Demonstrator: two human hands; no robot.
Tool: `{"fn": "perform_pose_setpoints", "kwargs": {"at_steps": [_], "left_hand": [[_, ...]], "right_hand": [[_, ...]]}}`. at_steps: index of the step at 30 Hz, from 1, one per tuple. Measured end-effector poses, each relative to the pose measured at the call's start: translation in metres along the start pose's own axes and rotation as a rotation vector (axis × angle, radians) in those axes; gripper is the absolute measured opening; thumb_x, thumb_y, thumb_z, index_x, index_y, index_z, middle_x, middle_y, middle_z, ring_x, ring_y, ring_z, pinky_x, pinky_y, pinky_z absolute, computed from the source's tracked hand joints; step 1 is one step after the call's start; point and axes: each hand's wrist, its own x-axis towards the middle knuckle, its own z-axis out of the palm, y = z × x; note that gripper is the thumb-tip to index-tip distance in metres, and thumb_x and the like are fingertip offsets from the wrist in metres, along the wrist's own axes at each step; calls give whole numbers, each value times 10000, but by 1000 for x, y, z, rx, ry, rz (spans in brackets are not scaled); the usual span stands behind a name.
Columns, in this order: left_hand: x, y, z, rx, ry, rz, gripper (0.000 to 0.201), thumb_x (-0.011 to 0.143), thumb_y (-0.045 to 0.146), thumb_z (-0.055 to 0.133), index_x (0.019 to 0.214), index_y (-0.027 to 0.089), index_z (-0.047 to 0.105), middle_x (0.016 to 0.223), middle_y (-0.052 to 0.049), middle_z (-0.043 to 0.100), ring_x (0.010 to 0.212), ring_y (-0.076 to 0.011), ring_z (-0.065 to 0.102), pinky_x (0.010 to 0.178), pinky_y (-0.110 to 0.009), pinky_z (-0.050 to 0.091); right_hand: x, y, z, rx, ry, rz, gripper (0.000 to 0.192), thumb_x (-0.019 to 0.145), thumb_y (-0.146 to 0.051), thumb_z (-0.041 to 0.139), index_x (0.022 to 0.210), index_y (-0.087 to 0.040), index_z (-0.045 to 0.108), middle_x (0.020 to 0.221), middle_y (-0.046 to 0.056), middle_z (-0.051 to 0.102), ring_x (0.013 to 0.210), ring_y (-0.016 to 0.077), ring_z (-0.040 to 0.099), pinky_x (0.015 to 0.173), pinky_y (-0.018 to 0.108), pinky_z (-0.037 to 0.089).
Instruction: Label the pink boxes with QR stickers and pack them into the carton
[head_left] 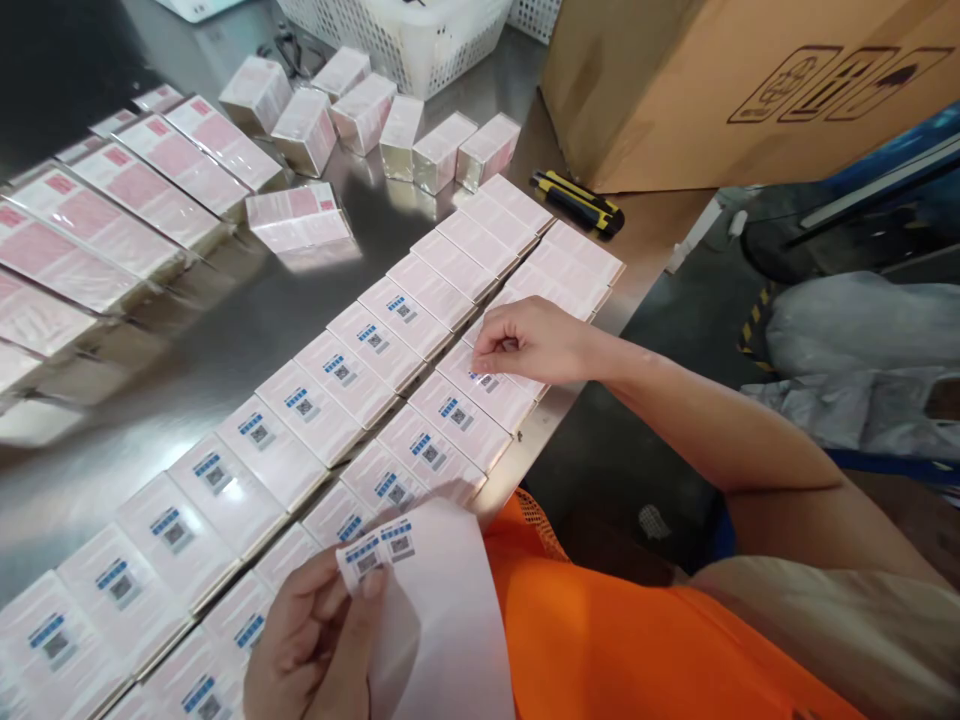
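Note:
Two rows of flat white-and-pink boxes [315, 410] lie side by side on a steel table [225, 330]; most carry a small blue QR sticker. My right hand [525, 340] pinches down on a box in the near row [491, 385], fingertips on its sticker. My left hand [315, 640] holds a white strip of backing paper [442, 610] with two blue QR stickers [379, 548] at its top end. Boxes further right in both rows [517, 205] bear no sticker.
Long wrapped pink packs [112, 220] line the left side. Several small upright boxes [375, 120] stand before a white mesh basket [405, 40]. A yellow-black utility knife [577, 200] lies by a large cardboard carton [720, 90]. The table edge runs beside my orange-clad body.

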Motion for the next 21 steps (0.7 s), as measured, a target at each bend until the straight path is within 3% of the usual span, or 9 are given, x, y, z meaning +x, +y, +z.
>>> {"fn": "perform_pose_setpoints", "kwargs": {"at_steps": [3,10,13,16,18,21], "left_hand": [[0,-2,-1,48,-6,-16,418,640,471,848,960,253,690,790,38,783,580,-53,670,498,-21,447],[-2,1,0,28,-8,-19,398,657,439,841,972,244,693,821,14,789,669,-100,723,593,-64,521],[5,-8,-4,21,3,-5,390,631,388,855,959,248,695,836,23,792,701,-110,740,604,-59,528],[15,-21,-11,-33,-23,43,437,542,296,907,926,235,709,831,11,794,731,-150,757,629,-87,559],[21,-26,-15,-61,-81,77,455,529,271,919,934,226,718,864,-13,797,774,-184,765,652,-118,581],[22,-27,-16,-90,-133,94,430,570,275,916,948,216,719,902,-39,797,803,-211,768,654,-153,598]], "right_hand": [[0,1,1,4,9,-9,170,839,-301,707,766,-154,751,719,-7,673,646,98,575,648,232,370],[-2,2,3,11,39,-39,129,833,-272,749,769,-161,758,710,-14,661,630,91,563,633,233,383],[-9,3,12,39,135,-113,110,815,-277,785,777,-175,772,727,-7,614,631,96,529,629,245,405],[-17,6,22,57,303,-156,159,833,-351,780,822,-193,789,916,36,576,685,112,507,638,268,447],[-18,8,24,4,381,-113,316,812,-417,795,1058,-220,773,1074,64,531,769,146,514,688,302,487],[-13,8,16,-109,364,17,931,688,-470,880,1495,-267,463,1200,87,488,861,200,522,792,375,522]]}}
